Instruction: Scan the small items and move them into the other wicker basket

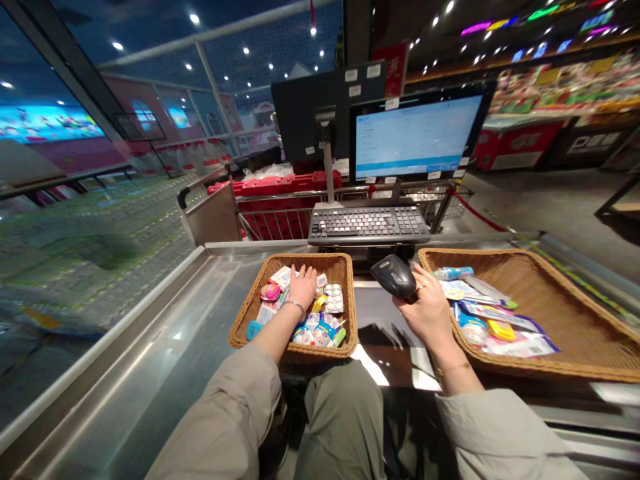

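Observation:
My left hand (pixel 303 287) reaches into the smaller wicker basket (pixel 243 313), fingers stretched out over small packaged goods. Around it lie a pink round pack (pixel 271 292), a white blister-like pack (pixel 333 298), a yellow item (pixel 319 304) and a green item (pixel 339 337). Whatever lies under the palm is hidden. In my right hand (pixel 429 310) is a black barcode scanner (pixel 394 275), held by its handle above the counter between the baskets. Just right of that hand, a larger wicker basket (pixel 575 300) holds several flat packs, a blue tube (pixel 454 273) and a yellow box (pixel 501 330).
A black keyboard (pixel 369 223) sits beyond the baskets, below a lit monitor (pixel 417 137). Another screen (pixel 310 113) shows its back. The metal counter (pixel 175 333) extends left. Behind stands a metal cart (pixel 275 223) with red contents.

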{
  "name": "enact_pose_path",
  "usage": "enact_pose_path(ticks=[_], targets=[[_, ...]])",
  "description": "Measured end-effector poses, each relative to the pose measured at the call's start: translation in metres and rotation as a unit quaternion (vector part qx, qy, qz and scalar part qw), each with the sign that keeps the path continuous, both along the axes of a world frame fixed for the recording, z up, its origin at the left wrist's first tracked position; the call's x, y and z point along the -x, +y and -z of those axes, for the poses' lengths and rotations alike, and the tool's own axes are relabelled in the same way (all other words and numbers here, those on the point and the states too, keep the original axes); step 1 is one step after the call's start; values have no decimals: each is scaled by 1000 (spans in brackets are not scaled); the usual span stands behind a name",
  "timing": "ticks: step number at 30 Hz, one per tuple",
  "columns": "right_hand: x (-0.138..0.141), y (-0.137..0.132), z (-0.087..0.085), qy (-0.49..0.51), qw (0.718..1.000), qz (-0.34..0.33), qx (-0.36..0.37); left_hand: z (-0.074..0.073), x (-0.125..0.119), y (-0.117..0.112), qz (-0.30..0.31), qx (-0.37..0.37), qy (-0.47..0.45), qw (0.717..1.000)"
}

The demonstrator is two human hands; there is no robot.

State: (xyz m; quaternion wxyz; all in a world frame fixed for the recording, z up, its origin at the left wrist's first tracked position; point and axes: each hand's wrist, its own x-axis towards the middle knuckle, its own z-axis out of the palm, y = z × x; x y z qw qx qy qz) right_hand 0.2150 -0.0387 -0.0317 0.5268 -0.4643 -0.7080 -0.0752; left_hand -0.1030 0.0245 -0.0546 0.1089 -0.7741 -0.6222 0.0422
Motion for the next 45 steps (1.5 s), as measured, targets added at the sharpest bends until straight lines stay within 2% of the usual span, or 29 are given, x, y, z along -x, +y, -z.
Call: enact_pose_path(ticks=[5,11,17,30,37,45], targets=[[-3,0,2,4,1000,3,4,12,-5,6,-9,20,6,1000],[-1,0,2,3,1000,-1,1,11,-4,4,-2,27,22,999],[-1,-1,1,-3,1000,8,-5,8,-6,5,33,9,26,999],[3,-5,-1,-2,1000,5,-17,-25,-19,-7,128,-152,-9,980],[9,-8,-1,-6,1000,9,-4,-41,-48,-9,213,-286,-60,932],[6,-10,-1,-1,1000,4,3,-51,-75,-16,225,-305,-75,922]])
